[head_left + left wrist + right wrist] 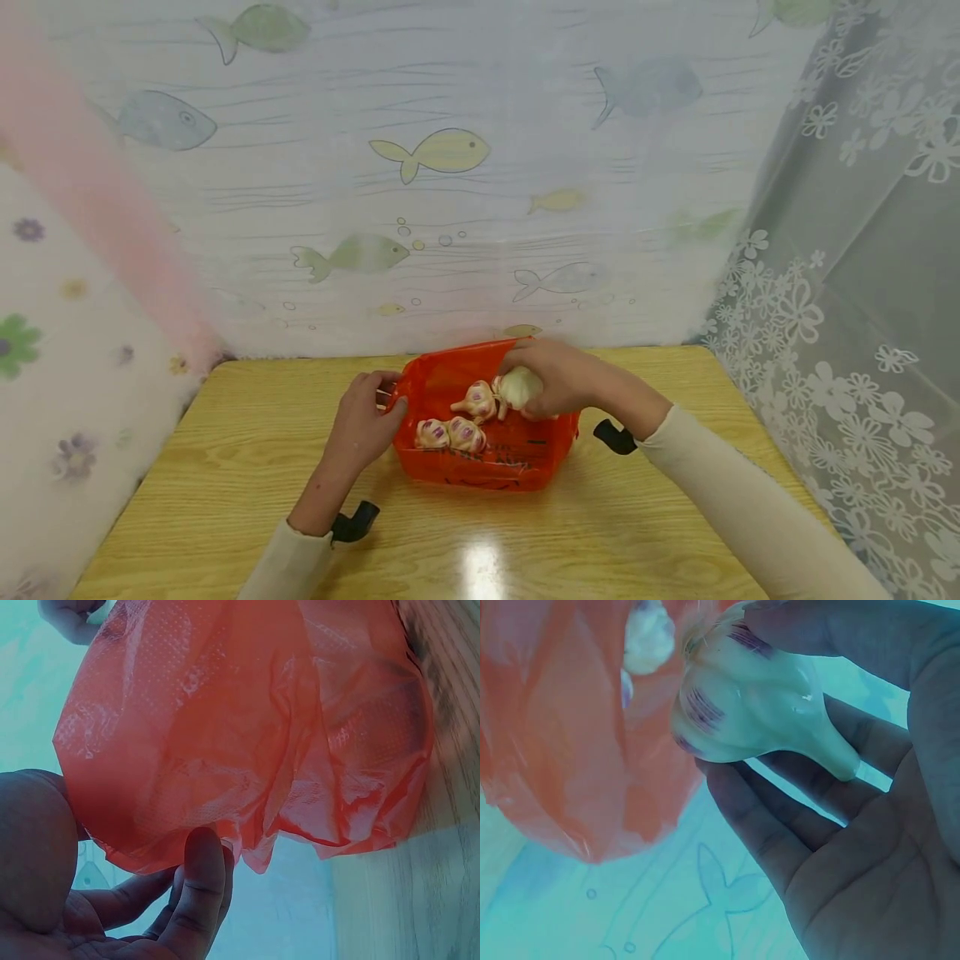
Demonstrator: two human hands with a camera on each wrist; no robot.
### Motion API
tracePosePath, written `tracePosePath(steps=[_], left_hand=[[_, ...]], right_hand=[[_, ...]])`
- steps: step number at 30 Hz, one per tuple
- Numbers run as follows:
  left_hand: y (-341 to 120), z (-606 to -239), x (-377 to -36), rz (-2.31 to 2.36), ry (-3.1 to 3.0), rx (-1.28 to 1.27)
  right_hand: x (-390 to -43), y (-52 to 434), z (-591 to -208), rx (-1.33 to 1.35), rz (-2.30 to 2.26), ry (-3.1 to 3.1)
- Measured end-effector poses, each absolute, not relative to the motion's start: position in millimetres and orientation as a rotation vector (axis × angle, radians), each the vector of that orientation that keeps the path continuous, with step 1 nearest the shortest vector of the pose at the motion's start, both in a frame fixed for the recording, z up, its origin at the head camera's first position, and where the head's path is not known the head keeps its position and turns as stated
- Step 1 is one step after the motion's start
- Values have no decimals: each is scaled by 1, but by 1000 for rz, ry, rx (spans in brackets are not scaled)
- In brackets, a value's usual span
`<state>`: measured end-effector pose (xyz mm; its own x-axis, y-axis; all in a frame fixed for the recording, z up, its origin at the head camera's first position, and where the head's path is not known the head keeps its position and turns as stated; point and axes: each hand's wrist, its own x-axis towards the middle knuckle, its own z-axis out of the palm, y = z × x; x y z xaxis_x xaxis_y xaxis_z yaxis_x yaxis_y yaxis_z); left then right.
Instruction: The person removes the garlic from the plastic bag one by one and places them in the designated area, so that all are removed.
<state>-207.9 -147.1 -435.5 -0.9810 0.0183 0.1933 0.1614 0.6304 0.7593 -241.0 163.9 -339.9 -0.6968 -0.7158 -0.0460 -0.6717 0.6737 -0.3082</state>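
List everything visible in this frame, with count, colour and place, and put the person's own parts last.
Plastic bag: one, orange-red, open-mouthed, on the table near its back edge.
Garlic bulbs in the bag: three, white with purple streaks, lying inside the bag.
Held garlic bulb: one, white with purple streaks, over the bag's mouth.
Table: one, light wood grain.
Fish curtain: one, pale with fish prints, behind the table.
Lace curtain: one, white floral, on the right.
Flower cloth: one, pale with flower prints, on the left.
Wrist straps: two, black, one on each wrist.
Left hand: one, holds the bag's left rim.
Right hand: one, fingers curled round the held garlic bulb.
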Motion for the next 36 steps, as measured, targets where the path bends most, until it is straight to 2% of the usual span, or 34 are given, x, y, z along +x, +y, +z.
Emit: tracePosePath(steps=[22,36], left_hand=[[-149,-438,-210,-1292,-2698,-129],[-149,-437,-210,-1304,-2695,-128]], right_hand=[[-247,195,-327,-1157,-547,2820],[-249,225,-328,-1070,-543,2869]])
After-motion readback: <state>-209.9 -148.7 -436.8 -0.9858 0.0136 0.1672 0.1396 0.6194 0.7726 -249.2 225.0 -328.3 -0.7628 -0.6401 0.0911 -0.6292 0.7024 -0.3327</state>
